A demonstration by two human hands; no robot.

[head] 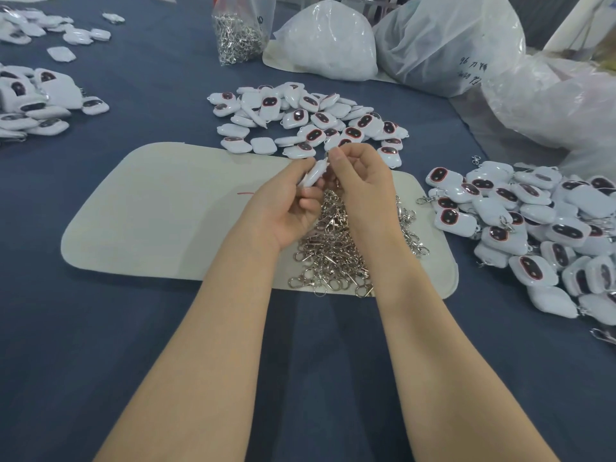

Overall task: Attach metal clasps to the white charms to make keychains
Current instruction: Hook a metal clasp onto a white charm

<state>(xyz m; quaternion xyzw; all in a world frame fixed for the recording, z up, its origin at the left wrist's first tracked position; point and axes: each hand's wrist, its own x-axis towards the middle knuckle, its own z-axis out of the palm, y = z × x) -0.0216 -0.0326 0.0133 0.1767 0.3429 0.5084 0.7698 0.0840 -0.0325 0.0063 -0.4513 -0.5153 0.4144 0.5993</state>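
The white charms (310, 118) piled at centre are glossy moulded plastic, each with a dark, shiny face panel. The metal clasps (333, 251) heaped at lower centre are bright, polished silvery metal. Under them the cream mat (160, 208) is matt and smooth. The dark blue table cover (100, 328) looks like matt cloth. The bags (450, 45) at upper right are thin, crinkled, translucent plastic.

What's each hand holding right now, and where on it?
Left hand grips a white charm round its lower body. Right hand pinches the charm's top end; anything else in that pinch is hidden.
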